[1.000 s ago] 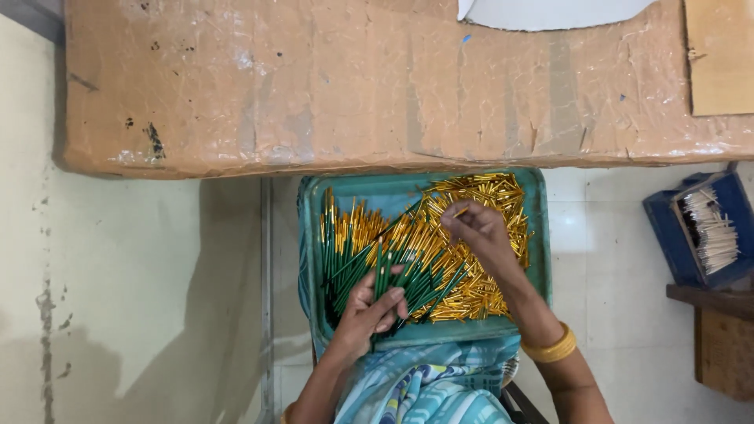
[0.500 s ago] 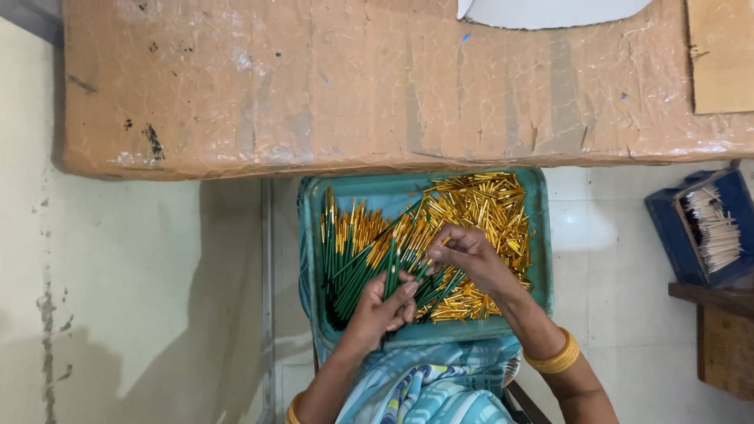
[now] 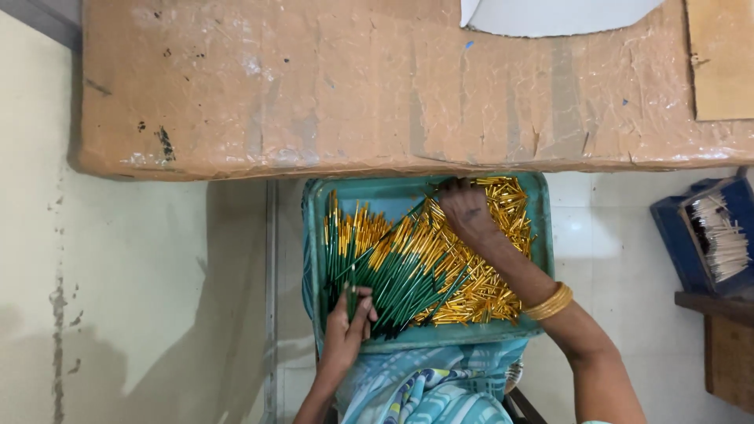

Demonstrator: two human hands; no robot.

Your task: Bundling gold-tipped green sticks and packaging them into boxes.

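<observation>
A teal plastic tray (image 3: 312,235) rests on my lap, filled with several green sticks with gold tips (image 3: 400,275) and a heap of loose gold caps (image 3: 487,275). My left hand (image 3: 348,326) presses against the near ends of the green sticks at the tray's front left, fingers curled on them. My right hand (image 3: 465,212), with a gold bangle on its wrist, reaches to the tray's far edge with fingers down among the gold pieces; what it grips is hidden.
A worn brown cardboard-covered tabletop (image 3: 393,86) overhangs the tray's far side. A white sheet (image 3: 558,12) lies at its top edge. A blue box of white sticks (image 3: 711,235) sits on a wooden stand at right. Pale tiled floor lies to the left.
My right hand has moved from the tray's middle to its far edge. My left hand has slid back to the near ends of the green sticks.
</observation>
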